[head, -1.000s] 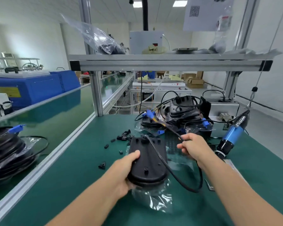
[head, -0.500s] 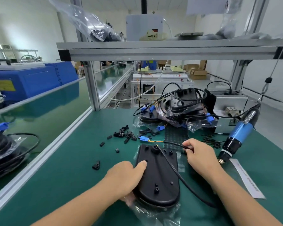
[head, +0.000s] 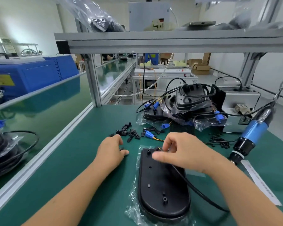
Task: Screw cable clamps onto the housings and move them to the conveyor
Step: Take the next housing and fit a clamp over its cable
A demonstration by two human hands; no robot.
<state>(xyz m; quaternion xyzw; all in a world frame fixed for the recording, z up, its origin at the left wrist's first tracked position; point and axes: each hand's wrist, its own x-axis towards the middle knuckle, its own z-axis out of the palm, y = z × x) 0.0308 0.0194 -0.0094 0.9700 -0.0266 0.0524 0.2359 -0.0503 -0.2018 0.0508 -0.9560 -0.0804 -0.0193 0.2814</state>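
both hands are shifting since half a second ago: the left hand (head: 112, 150), which was pressing on the housing (head: 162, 185), is now off it and reaching toward the loose cable clamps (head: 129, 132) at its 12 o'clock, while the right hand (head: 181, 152) is moving in over the housing's far end. the housing is lying flat on its clear plastic bag (head: 134, 203) on the green worktop (head: 72, 160), directly in front of the person, its black cable (head: 201, 194) trailing off toward 4 o'clock. the left fingers (head: 119, 139) are curling loosely near a small black piece on the mat; whether they are already pinching it cannot be told. the right fingers (head: 168, 144) are pinching at the cable where it enters the housing, though the exact contact is hidden beneath the hand. the housing is looking like rigid moulded plastic, light enough for one hand, smooth and likely to slide on its bag, so gripping it across the long sides seems safest. the clamps are tiny and stiff, calling for a fingertip pinch. the blue electric screwdriver (head: 252, 132) is hanging at 2 o'clock, and more bagged housings (head: 186, 103) are waiting at 1 o'clock.
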